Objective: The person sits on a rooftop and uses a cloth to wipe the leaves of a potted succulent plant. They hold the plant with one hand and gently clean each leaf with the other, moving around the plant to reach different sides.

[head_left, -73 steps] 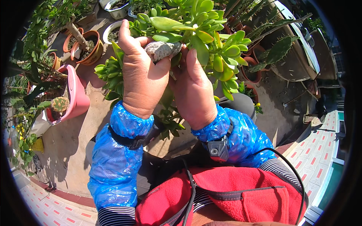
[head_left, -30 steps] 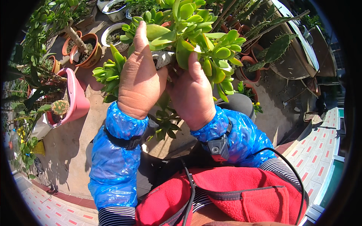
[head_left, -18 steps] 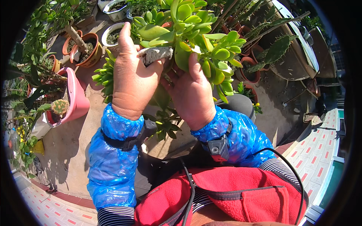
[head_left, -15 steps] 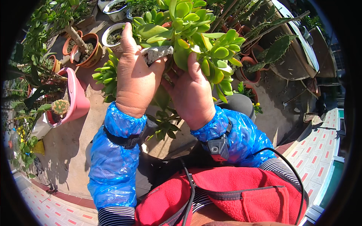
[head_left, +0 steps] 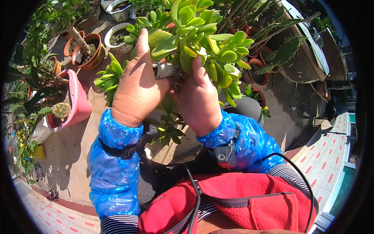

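Both my hands are at the base of a leafy green succulent in the upper middle. My left hand grips a rough grey-white lump, stone-like, with the thumb below it and one finger stretched upward; its other fingers are hidden. Close by on the right, my right hand is closed round the lower part of the succulent, its thumb upright against a thick leaf and its fingers curled in shadow. What those fingertips press on is hidden. More succulent leaves hang below and between my wrists.
At the left, a pink pot with a small cactus lies tilted. Terracotta pots and a white pot stand behind. To the right are a spiny cactus pad and a brown pot. Concrete floor lies beneath.
My left hand has come down and slightly nearer me, and the grey-white lump has moved down with it. My right hand has stayed almost in place at the succulent.
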{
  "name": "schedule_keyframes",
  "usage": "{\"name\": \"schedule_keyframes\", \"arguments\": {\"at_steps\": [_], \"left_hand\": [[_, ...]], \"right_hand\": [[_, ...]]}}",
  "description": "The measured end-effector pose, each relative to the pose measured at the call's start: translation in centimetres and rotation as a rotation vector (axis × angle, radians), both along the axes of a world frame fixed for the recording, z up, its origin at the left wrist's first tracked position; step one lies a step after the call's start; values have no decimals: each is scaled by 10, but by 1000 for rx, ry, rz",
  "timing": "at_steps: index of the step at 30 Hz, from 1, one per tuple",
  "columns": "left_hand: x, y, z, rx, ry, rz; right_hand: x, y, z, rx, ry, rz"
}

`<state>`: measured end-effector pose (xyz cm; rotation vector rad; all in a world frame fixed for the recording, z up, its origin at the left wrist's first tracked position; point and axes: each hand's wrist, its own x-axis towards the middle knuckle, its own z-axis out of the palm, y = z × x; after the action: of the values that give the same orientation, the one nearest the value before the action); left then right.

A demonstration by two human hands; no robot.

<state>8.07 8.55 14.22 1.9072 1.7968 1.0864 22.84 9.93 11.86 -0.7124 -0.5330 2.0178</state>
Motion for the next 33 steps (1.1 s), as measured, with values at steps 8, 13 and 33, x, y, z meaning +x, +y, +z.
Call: {"name": "schedule_keyframes", "arguments": {"at_steps": [8,13,33], "left_hand": [[-7,-8,8,-30,-439,2],[-8,-12,11,45,-299,88],[-23,-16,15,-98,-240,208]], "right_hand": [[-2,-19,-2,62,-268,37],[-10,-25,4,351,-217,-165],[-15,-1,3,325,-124,110]]}}
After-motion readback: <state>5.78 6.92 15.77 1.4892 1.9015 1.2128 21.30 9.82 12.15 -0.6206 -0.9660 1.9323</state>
